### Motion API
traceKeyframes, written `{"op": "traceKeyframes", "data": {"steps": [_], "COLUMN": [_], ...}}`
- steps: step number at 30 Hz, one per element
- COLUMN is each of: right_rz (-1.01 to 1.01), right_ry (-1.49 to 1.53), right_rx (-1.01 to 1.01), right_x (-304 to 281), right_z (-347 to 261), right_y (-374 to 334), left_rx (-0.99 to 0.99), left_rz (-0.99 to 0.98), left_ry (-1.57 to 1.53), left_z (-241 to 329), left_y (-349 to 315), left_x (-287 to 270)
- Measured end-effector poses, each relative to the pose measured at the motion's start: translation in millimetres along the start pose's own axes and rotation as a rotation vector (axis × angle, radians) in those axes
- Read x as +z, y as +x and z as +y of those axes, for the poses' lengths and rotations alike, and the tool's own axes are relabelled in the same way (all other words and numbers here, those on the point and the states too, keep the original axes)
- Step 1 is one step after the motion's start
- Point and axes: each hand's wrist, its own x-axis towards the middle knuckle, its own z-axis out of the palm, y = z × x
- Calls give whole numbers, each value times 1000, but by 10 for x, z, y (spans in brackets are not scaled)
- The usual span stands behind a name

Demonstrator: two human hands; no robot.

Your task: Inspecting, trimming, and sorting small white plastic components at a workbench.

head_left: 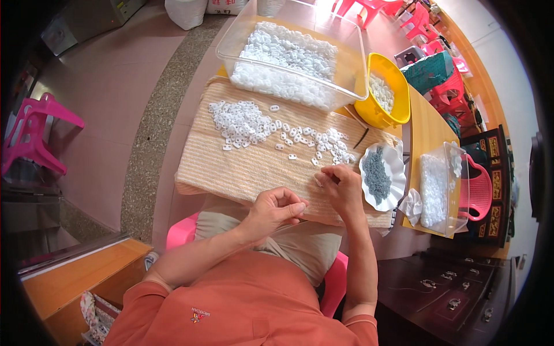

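Observation:
My left hand (276, 209) hovers over the near edge of the towel-covered tabletop (208, 167), its thumb and fingertips pinched together; whatever they hold, if anything, is too small to make out. Just right of it, my right hand (344, 189) is closed, with a small white plastic piece (319, 182) showing at its fingertips. Beyond the hands lie loose white oval pieces with two holes (334, 144), and farther left a bigger pile of the same pieces (241, 122). Beside my right hand is a white fluted dish (396, 167) holding many tiny grey parts (377, 177).
A large clear bin (294, 72) of white pieces stands at the far side. To its right are a yellow basin (400, 106) with pale pieces and a dark thin stick (362, 138). A smaller clear bin (461, 202) sits at the right, by crumpled white paper (411, 206).

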Motion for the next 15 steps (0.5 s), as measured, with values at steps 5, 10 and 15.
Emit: {"op": "traceKeyframes", "data": {"steps": [5, 10, 15], "right_rz": [-28, -224, -172], "right_ry": [147, 492, 615], "right_rx": [-70, 15, 143], "right_x": [21, 55, 188], "right_z": [-152, -321, -253], "right_y": [-184, -282, -492], "left_rx": [69, 78, 131], "left_rz": [110, 74, 36], "left_ry": [-71, -59, -65], "left_z": [20, 17, -7], "left_y": [10, 6, 20], "left_x": [66, 51, 18]}}
